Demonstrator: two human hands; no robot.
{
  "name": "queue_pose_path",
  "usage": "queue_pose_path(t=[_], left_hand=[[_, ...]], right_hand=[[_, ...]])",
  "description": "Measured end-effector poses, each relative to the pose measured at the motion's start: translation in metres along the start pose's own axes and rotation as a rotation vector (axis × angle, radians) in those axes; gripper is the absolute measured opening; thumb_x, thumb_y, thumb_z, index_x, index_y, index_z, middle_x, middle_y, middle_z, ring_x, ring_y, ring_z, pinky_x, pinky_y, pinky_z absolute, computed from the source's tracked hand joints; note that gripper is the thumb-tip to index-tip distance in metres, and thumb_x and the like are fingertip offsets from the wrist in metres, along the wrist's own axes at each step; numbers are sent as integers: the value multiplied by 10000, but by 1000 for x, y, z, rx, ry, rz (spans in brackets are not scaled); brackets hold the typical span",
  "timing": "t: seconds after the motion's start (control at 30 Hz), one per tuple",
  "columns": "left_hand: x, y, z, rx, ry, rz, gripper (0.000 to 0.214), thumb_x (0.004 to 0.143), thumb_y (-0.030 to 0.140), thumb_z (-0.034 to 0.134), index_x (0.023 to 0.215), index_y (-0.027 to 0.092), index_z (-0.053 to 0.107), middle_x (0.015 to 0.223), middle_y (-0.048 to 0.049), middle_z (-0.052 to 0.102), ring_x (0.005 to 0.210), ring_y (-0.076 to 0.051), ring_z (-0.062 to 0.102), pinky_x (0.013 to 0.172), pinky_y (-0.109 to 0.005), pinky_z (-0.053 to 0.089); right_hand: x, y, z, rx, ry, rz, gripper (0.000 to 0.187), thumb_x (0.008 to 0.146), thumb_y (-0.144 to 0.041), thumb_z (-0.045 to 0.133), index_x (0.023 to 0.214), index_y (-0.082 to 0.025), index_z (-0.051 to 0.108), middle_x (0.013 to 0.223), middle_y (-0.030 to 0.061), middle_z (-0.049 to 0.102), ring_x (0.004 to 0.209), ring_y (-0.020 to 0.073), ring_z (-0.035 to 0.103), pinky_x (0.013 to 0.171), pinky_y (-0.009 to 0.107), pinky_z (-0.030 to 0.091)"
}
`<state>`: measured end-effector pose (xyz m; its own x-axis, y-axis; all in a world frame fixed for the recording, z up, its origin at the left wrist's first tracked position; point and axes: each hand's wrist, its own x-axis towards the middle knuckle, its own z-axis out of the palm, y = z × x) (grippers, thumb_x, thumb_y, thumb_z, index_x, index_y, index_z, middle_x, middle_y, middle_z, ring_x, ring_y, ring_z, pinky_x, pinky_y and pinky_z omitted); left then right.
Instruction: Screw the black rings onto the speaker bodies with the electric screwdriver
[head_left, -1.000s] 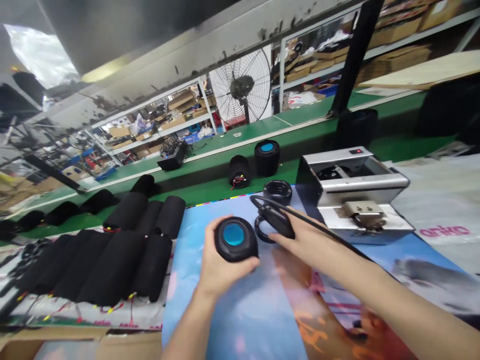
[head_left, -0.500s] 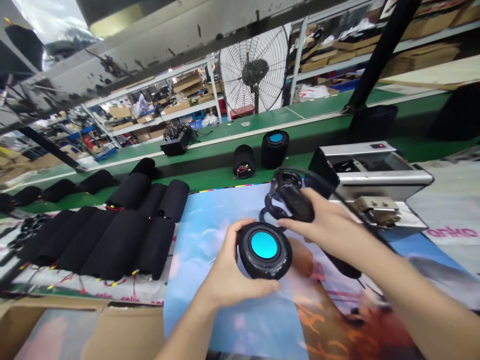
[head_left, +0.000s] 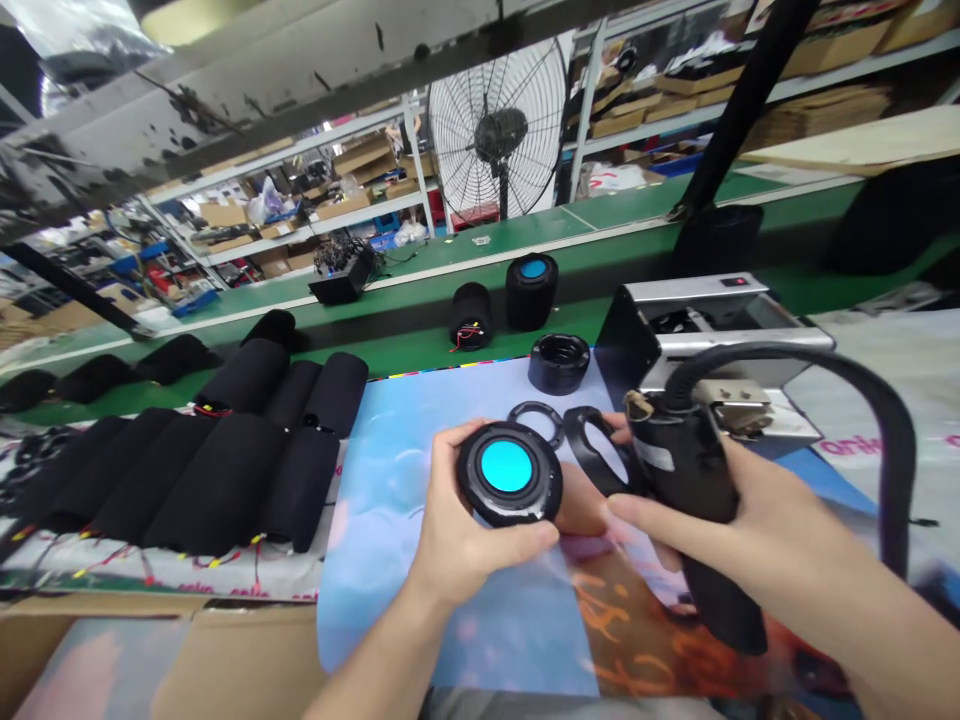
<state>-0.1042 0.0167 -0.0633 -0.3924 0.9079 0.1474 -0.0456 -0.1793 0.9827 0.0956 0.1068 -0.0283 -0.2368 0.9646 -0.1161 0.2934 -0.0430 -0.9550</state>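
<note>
My left hand (head_left: 465, 530) is wrapped around a round black speaker (head_left: 551, 478) with a bright blue disc (head_left: 506, 466) on its upturned end. To its right, my right hand (head_left: 772, 530) has its fingertips and thumb at the edges of a black ring (head_left: 596, 450). That same hand is closed around a black cylindrical tool (head_left: 679, 450), from which a thick black cable (head_left: 892, 420) loops over to the right. The tool's exact kind is unclear. Just behind the speaker lies a thinner black ring (head_left: 534, 408), and farther back a stack of black rings (head_left: 559, 365).
Several black fabric-covered cylinders (head_left: 232, 490) with thin wires lie at left. Two more cylinders, one blue-topped (head_left: 532, 292), stand on the green belt (head_left: 405, 345). A metal tape dispenser-like machine (head_left: 720, 340) sits at right. A cardboard box (head_left: 247, 665) is near me.
My right hand has drawn back from the ring stack, bringing the black ring and tool to the right and nearer. The stack stays on the printed sheet. My left hand still holds the speaker.
</note>
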Motion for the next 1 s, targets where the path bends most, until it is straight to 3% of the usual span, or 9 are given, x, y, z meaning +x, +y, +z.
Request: queue_pose_path(t=[0.13, 0.3, 0.43, 0.57, 0.67, 0.77, 0.87, 0.93, 1.0], left_hand=[[-5, -2, 19, 78, 147, 52, 875, 568, 350, 1012, 1293, 292, 525, 1468, -99, 559, 1380, -355, 578, 1165, -515, 470], [-17, -14, 36, -19, 166, 40, 879, 619, 471, 997, 1323, 312, 494, 1402, -91, 596, 1281, -343, 656, 1096, -515, 544], [-20, -17, 45, -97, 223, -14, 907, 581, 479, 1016, 1312, 321, 503, 1399, -81, 594, 1273, -363, 659, 1088, -539, 560], [-15, -12, 48, -145, 237, -78, 929, 516, 444, 1047, 1269, 316, 518, 1312, -60, 641, 1177, -349, 702, 1052, -538, 582], [-18, -9, 33, -42, 96, -106, 952, 590, 435, 1027, 1368, 333, 487, 1409, -77, 619, 1325, -377, 638, 1189, -586, 480], [-23, -7, 0, 117, -180, -144, 1212, 614, 393, 1032, 1603, 387, 331, 1655, -80, 450, 1580, -398, 387, 1321, -587, 300], [-15, -6, -34, 213, -340, -165, 1299, 674, 381, 1001, 1695, 396, 197, 1721, -107, 369, 1611, -397, 338, 1305, -580, 325], [1, -4, -48, 287, -436, -168, 1318, 627, 393, 1019, 1695, 369, 247, 1701, -143, 396, 1564, -418, 413, 1283, -600, 351], [18, -1, -51, 373, -599, -140, 1355, 513, 384, 1061, 1665, 348, 350, 1719, -156, 370, 1591, -458, 354, 1303, -639, 291]], right_hand=[[-10, 10, 15, 359, -184, 222, 841, 629, -602, 919, 1306, -242, 575, 696, 25, 695, 586, 229, 625, 564, 354, 586], [-4, 30, 29, 535, -281, 312, 954, 586, -627, 975, 1333, -255, 512, 751, 25, 699, 622, 270, 675, 546, 409, 629], [-6, 41, 33, 605, -263, 262, 748, 662, -587, 958, 1204, -251, 567, 825, 33, 719, 651, 233, 694, 543, 315, 610], [-8, 47, 36, 636, -275, 269, 670, 698, -572, 947, 1157, -272, 561, 804, 5, 701, 621, 221, 683, 530, 319, 614], [-5, 48, 36, 651, -275, 277, 744, 699, -596, 939, 1234, -269, 539, 735, 5, 685, 601, 237, 679, 501, 327, 607], [0, 45, 32, 654, -269, 289, 883, 694, -598, 938, 1371, -253, 490, 653, 3, 665, 558, 262, 661, 485, 390, 620], [5, 41, 24, 659, -224, 258, 926, 656, -577, 966, 1376, -230, 498, 619, -12, 643, 530, 231, 628, 463, 351, 602], [9, 39, 21, 661, -188, 218, 907, 641, -571, 977, 1338, -210, 524, 645, 8, 670, 559, 208, 643, 500, 286, 589], [12, 39, 17, 660, -165, 190, 904, 637, -566, 980, 1337, -206, 537, 694, 30, 705, 595, 203, 672, 555, 266, 593]])
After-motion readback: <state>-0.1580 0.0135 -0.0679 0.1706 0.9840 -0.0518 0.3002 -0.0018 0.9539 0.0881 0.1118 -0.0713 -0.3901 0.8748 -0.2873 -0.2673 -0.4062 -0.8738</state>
